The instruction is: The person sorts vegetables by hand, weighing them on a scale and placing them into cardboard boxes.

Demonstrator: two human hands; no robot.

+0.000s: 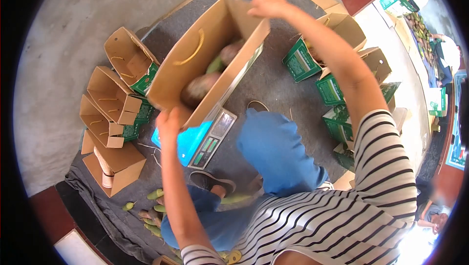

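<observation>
An open-topped cardboard box (168,77) with a yellow cord handle is held tilted between my two hands. My left hand (168,121) grips its near corner, fingers closed over the rim. At the far upper corner, my right hand (268,6) is closed round the edge. Inside lie several large pieces of green and brownish-pink produce (200,88), blurred by motion. Below the box, and partly hidden by it, is a digital scale (215,135) with a blue top.
Open boxes (105,94) line the left side; green-printed boxes (300,60) stand in a row at right. Similar produce (155,221) lies on the dark floor covering (268,65) near my left leg. Another person (435,216) is at the far right edge.
</observation>
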